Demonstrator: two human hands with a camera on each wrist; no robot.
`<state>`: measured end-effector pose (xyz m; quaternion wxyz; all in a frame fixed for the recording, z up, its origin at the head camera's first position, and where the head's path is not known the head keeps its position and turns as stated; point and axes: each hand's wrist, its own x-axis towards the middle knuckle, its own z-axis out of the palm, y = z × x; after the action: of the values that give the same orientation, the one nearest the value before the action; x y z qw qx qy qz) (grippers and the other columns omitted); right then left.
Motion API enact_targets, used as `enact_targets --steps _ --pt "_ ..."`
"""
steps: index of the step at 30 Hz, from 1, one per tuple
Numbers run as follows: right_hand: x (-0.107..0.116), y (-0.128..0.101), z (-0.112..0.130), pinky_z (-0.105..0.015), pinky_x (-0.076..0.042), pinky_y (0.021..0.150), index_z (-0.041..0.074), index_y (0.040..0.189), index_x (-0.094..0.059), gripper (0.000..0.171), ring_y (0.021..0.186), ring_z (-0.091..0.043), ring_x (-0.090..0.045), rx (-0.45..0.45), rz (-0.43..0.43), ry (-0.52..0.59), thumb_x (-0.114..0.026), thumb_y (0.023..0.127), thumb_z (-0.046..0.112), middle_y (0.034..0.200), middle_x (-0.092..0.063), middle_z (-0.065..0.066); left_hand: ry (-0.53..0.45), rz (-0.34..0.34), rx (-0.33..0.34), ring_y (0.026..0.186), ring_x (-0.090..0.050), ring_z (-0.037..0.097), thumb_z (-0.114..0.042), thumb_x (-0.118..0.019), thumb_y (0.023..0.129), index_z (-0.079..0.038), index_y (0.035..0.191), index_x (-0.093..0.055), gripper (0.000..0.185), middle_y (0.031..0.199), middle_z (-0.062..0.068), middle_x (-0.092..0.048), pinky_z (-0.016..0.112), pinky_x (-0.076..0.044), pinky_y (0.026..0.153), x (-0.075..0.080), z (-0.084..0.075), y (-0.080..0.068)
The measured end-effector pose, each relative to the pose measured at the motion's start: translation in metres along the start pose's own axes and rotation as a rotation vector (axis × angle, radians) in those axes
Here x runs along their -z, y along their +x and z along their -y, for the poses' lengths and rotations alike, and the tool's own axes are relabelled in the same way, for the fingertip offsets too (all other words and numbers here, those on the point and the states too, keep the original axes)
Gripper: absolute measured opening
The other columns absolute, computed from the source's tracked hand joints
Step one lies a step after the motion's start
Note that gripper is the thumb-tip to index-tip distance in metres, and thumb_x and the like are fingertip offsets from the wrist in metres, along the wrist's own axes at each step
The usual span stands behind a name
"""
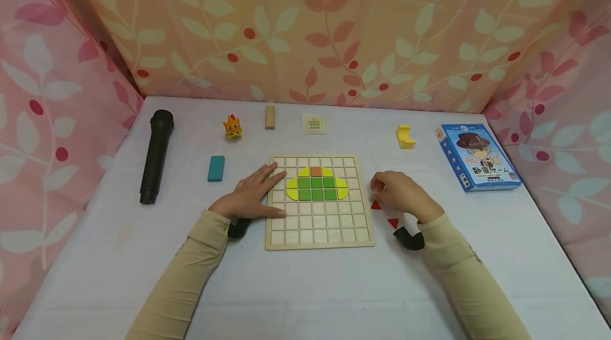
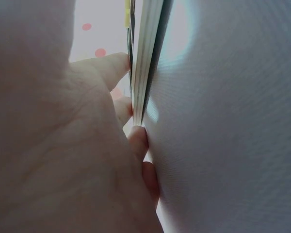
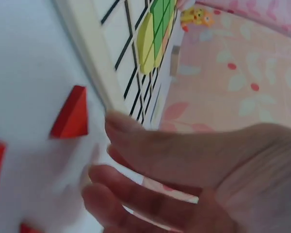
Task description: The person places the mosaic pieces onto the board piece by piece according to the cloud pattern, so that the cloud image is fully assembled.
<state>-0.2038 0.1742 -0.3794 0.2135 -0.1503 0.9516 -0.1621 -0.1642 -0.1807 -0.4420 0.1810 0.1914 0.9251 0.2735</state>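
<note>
A wooden grid board (image 1: 312,235) lies on the table, bearing green squares (image 1: 317,188), yellow rounded pieces (image 1: 292,190) and an orange square (image 1: 315,171). With fingers spread, my left hand (image 1: 253,191) rests at the board's left edge. In the left wrist view the fingers (image 2: 109,68) meet that edge. My right hand (image 1: 403,195) hovers beside the right edge, its fingers loosely bent; I see nothing held between them. Just below it lie red triangles (image 1: 376,205). In the right wrist view one red triangle (image 3: 72,116) sits near the thumb, with others partly cut off.
Behind the board are a small patterned card (image 1: 314,124), a wooden block (image 1: 270,118) and an orange figurine (image 1: 232,127). A teal block (image 1: 216,168) and black microphone (image 1: 157,157) lie left. Rightward are a yellow piece (image 1: 405,137) and a blue game box (image 1: 479,157).
</note>
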Motion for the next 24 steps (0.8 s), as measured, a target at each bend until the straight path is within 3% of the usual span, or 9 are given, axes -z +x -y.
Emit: enact_targets --steps 4,15,20,24 --pt "-0.003 -0.003 -0.009 -0.033 -0.048 0.071 0.005 0.101 -0.064 0.022 0.081 -0.022 -0.053 0.013 0.045 -0.019 -0.072 0.085 0.016 0.087 -0.060 -0.006 -0.003 0.002 0.002 0.148 0.006 0.027 -0.061 -0.069 0.077 -0.026 0.155 -0.015 0.101 0.162 0.002 0.004 0.061 -0.010 0.111 0.000 0.000 0.000" --pt "-0.011 -0.009 -0.016 -0.028 -0.043 0.059 0.008 0.092 -0.061 0.014 0.069 -0.017 -0.051 0.089 0.045 0.041 -0.072 0.085 0.011 0.076 -0.056 -0.003 0.016 0.006 0.023 0.148 0.007 0.025 -0.061 -0.069 0.077 -0.029 0.155 -0.012 0.102 0.162 0.000 0.005 0.059 -0.009 0.112 -0.002 0.003 0.001" --pt "-0.010 -0.012 -0.012 -0.028 -0.044 0.057 0.010 0.090 -0.058 0.014 0.065 -0.016 -0.051 0.103 -0.014 0.042 -0.071 0.085 0.009 0.074 -0.056 -0.002 0.013 -0.002 0.010 0.148 0.007 0.025 -0.061 -0.070 0.077 -0.029 0.155 -0.013 0.102 0.162 0.000 0.004 0.060 -0.010 0.112 -0.002 0.004 0.001" --pt "-0.009 -0.009 0.000 -0.029 -0.044 0.060 0.009 0.089 -0.059 0.011 0.067 -0.016 -0.052 0.191 -0.113 0.051 -0.069 0.086 0.006 0.074 -0.058 -0.001 0.014 -0.009 0.002 0.148 0.007 0.025 -0.062 -0.070 0.076 -0.030 0.155 -0.013 0.102 0.162 0.000 0.004 0.060 -0.010 0.112 -0.004 0.005 0.002"
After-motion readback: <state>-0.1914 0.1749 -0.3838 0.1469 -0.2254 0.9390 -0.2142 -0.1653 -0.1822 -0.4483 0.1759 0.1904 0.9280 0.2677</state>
